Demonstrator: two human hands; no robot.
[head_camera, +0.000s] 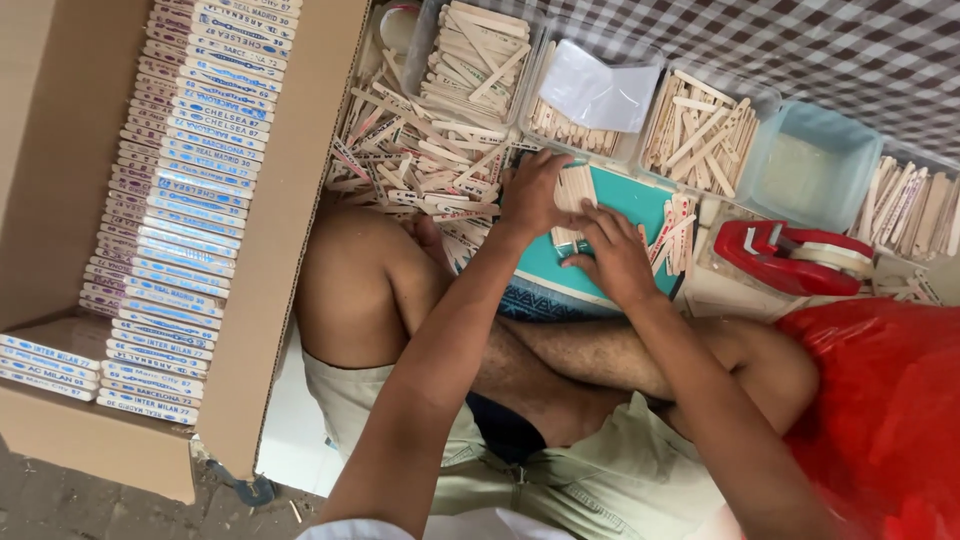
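My left hand and my right hand hold between them a bundle of flat wooden sticks standing on a teal board in front of my crossed legs. The left hand grips the bundle's left side and top. The right hand presses against its lower right side. A loose heap of wooden sticks lies just left of the left hand.
A cardboard box at left holds rows of printed stick bundles. Clear tubs of sticks line the far side, beside a pale blue tub. A red tape dispenser and a red bag sit at right.
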